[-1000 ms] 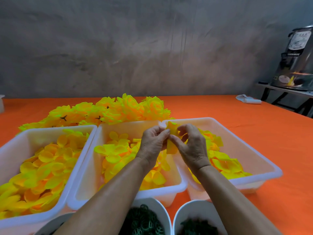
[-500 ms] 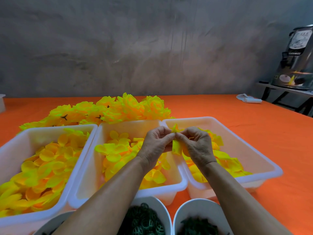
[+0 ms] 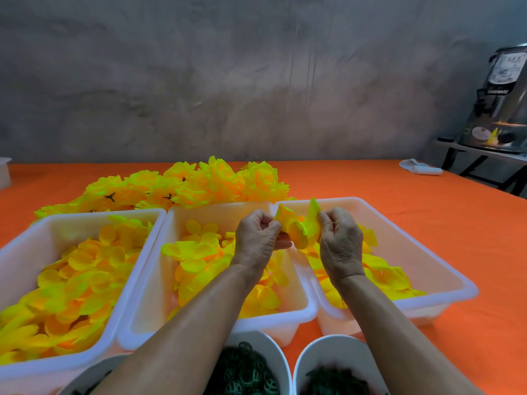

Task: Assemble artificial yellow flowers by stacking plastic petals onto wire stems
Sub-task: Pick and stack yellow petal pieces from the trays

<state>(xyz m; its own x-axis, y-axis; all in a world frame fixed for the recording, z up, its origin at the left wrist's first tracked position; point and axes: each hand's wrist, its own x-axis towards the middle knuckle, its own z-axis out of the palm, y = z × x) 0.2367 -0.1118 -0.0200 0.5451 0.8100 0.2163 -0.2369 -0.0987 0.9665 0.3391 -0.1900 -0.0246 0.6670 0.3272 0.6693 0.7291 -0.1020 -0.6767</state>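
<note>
Your left hand and right hand pinch soft, cupped yellow petals between curled fingertips, above the white plastic trays. The urn label's writing is unreadable.

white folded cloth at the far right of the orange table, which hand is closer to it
Right. The right hand pinches the yellow petal piece over the right-most tray, on the side of the white folded cloth. The left hand is farther left, over the middle tray.

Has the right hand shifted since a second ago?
Yes. The right hand has drifted rightward, away from the left hand, further over the right tray.
</note>
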